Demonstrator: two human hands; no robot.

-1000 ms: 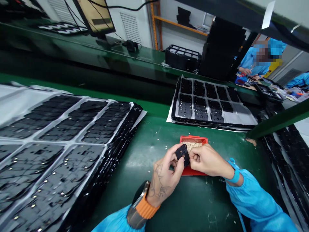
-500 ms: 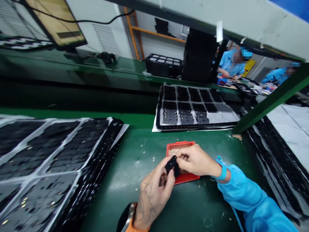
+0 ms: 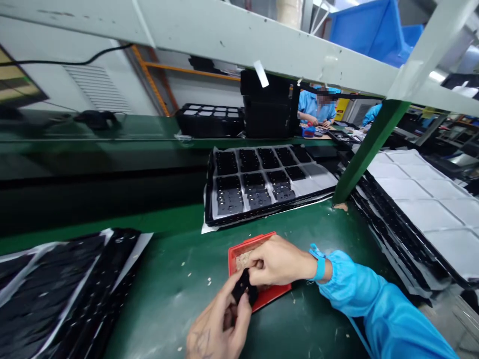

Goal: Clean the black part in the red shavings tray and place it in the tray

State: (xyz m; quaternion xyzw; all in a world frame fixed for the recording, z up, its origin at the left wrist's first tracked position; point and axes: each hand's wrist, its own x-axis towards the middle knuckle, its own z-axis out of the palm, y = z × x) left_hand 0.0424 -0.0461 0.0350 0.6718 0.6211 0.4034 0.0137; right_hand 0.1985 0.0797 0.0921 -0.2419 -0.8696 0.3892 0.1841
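Note:
A small black moulded part is gripped between the thumb and fingers of my left hand, low in the head view. My right hand has its fingers curled and pressed against the upper right edge of this part; its fingertips are partly hidden. Both hands are over a red bin, which holds many tiny pale pieces. Several similar pale bits lie loose on the green tabletop left of the bin.
Beyond the bin lies a divided tray of black parts. Stacked trays stand at the left, more with white liners at the right. A green post rises at the back right, under a grey beam. Co-workers sit farther back.
The camera has turned right and tilted up, so the scene shifts left and down. My right fingers are curled more tightly at the black part, which stays in my left hand.

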